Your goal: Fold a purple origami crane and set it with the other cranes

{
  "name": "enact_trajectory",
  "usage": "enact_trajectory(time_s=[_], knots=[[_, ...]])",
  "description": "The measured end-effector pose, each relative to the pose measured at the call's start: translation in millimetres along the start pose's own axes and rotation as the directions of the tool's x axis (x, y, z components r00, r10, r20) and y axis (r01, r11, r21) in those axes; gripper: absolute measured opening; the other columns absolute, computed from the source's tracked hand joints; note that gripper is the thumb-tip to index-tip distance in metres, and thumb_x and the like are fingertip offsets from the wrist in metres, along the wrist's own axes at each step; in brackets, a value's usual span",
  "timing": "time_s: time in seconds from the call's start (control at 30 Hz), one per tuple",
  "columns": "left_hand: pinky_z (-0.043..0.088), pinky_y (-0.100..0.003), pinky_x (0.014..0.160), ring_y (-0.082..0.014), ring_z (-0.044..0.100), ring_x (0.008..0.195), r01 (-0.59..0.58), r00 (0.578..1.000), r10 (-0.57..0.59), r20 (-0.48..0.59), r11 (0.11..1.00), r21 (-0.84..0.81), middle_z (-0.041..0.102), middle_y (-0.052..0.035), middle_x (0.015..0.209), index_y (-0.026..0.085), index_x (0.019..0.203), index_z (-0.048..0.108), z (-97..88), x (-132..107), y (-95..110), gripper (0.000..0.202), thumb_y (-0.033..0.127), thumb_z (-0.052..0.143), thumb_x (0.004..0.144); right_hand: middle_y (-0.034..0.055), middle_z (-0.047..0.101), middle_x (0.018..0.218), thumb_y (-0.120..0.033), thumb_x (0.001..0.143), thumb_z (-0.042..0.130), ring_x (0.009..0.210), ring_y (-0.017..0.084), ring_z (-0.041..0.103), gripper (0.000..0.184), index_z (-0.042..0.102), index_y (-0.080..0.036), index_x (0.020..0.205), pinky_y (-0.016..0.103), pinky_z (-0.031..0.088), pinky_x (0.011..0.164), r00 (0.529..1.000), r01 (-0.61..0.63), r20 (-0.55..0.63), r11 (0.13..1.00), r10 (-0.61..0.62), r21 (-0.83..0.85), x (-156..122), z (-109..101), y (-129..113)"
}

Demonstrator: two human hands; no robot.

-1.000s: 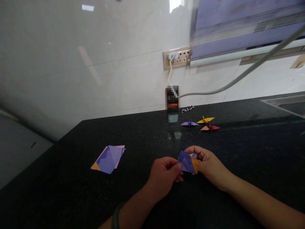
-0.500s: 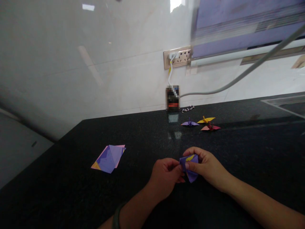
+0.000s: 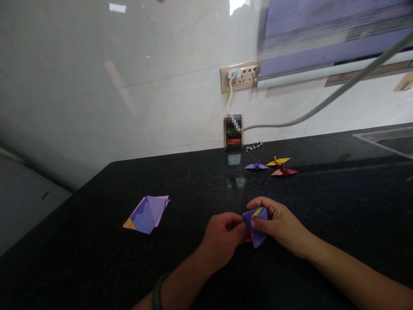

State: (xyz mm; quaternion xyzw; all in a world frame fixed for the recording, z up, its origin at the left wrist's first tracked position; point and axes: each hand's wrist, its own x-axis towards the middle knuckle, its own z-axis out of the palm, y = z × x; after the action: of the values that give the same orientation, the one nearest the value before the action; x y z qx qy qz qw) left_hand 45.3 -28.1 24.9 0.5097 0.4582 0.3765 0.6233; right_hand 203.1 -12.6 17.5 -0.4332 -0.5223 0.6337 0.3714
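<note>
A small folded sheet of purple origami paper with a yellow patch is held between both hands above the dark counter. My left hand pinches its left edge with thumb and fingertips. On the other side, my right hand grips it, thumb across the front and fingers behind. The paper's lower tip points down, and part of it is hidden by the fingers. Farther left lie loose origami sheets, purple over pink. Beyond my right hand stand a purple paper crane, a yellow paper crane and a red-pink paper crane.
The black counter runs back to a pale tiled wall. A pixelated upright object leans there beside a beaded strand. A white plug with cable sits in the wall socket. A grey hose crosses the right side.
The folded purple paper has shifted very slightly in my fingers, its lower tip now a bit narrower. Both hands keep their grip; the view has moved a little.
</note>
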Motion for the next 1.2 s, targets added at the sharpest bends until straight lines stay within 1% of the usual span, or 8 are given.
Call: enact_trajectory(time_s=[0.17,0.37,0.53,0.7,0.8,0.87,1.03,1.2], knots=[[0.043,-0.024,0.058,-0.0142,0.057,0.065,-0.02,0.997,0.024,-0.071,0.999,0.048,0.062,-0.0037,0.067,0.014,0.078,0.064,-3.7,0.3,3.1,0.023,0.034,0.053,0.073,-0.0033,0.056,0.062,-0.028,0.066,0.064,0.052,0.009,0.052,0.022,0.05,-0.017,0.08,0.021,0.04,0.048,0.999,0.041,0.014,0.999,-0.04,-0.035,-0.1,-1.3,-1.9],[0.042,-0.023,0.055,-0.0129,0.056,0.06,-0.002,0.996,0.005,-0.09,0.999,0.039,0.062,-0.0036,0.065,0.013,0.076,0.062,-4.0,1.9,2.2,0.018,0.028,0.058,0.069,-0.0028,0.055,0.059,-0.031,0.067,0.063,0.049,0.008,0.048,0.021,0.053,-0.016,0.077,0.02,0.038,0.046,0.997,0.075,0.023,0.994,-0.074,-0.079,0.7,-3.8,0.4],[0.041,-0.023,0.054,-0.0111,0.052,0.055,-0.013,0.997,0.019,-0.077,0.997,0.074,0.06,-0.0021,0.061,0.012,0.073,0.063,-2.6,0.9,3.4,0.013,0.024,0.058,0.068,-0.0061,0.048,0.051,-0.036,0.071,0.059,0.041,0.006,0.042,0.02,0.053,-0.017,0.075,0.018,0.031,0.04,0.999,0.021,-0.022,0.997,-0.023,-0.075,1.8,-1.8,1.4],[0.04,-0.022,0.053,-0.0108,0.051,0.054,-0.004,0.997,0.01,-0.072,0.997,0.081,0.059,-0.0013,0.059,0.013,0.072,0.064,-1.2,0.4,2.7,0.012,0.023,0.058,0.068,-0.0044,0.051,0.055,-0.033,0.068,0.061,0.044,0.007,0.045,0.019,0.051,-0.018,0.072,0.018,0.033,0.041,0.998,-0.033,-0.061,0.999,0.031,-0.043,1.2,3.0,-1.6],[0.042,-0.022,0.055,-0.0113,0.053,0.057,-0.001,0.998,0.004,-0.055,0.998,0.062,0.06,-0.0018,0.061,0.013,0.073,0.063,-1.0,1.0,1.9,0.014,0.025,0.059,0.068,-0.0039,0.052,0.056,-0.03,0.067,0.061,0.045,0.007,0.046,0.018,0.05,-0.017,0.073,0.019,0.035,0.042,0.997,-0.029,-0.076,0.999,0.026,-0.045,0.8,3.0,-2.0],[0.043,-0.022,0.054,-0.0118,0.055,0.058,0.035,0.998,-0.034,-0.044,0.999,0.014,0.06,-0.0024,0.062,0.013,0.073,0.062,-0.8,1.3,2.0,0.016,0.028,0.059,0.068,-0.0038,0.053,0.057,-0.03,0.069,0.059,0.046,0.007,0.047,0.017,0.05,-0.018,0.075,0.019,0.036,0.043,0.998,-0.009,-0.069,0.998,0.005,-0.059,0.9,1.6,-0.6],[0.041,-0.02,0.047,-0.0141,0.06,0.06,0.217,0.976,-0.215,0.034,0.961,-0.172,0.063,-0.0054,0.07,0.012,0.077,0.058,-2.2,1.5,2.6,0.03,0.04,0.055,0.07,-0.006,0.047,0.053,-0.029,0.069,0.06,0.042,0.006,0.041,0.015,0.051,-0.018,0.076,0.018,0.031,0.039,0.994,0.069,-0.07,0.984,-0.081,-0.167,0.6,-0.5,3.5],[0.042,-0.019,0.049,-0.0151,0.062,0.064,0.308,0.951,-0.287,0.117,0.916,-0.258,0.064,-0.0066,0.075,0.011,0.081,0.057,-6.3,1.8,1.3,0.031,0.04,0.059,0.068,-0.0059,0.046,0.055,-0.028,0.067,0.061,0.046,0.008,0.043,0.016,0.05,-0.02,0.077,0.019,0.034,0.041,0.989,0.083,-0.096,0.968,-0.109,-0.237,-1.1,2.9,3.6]])
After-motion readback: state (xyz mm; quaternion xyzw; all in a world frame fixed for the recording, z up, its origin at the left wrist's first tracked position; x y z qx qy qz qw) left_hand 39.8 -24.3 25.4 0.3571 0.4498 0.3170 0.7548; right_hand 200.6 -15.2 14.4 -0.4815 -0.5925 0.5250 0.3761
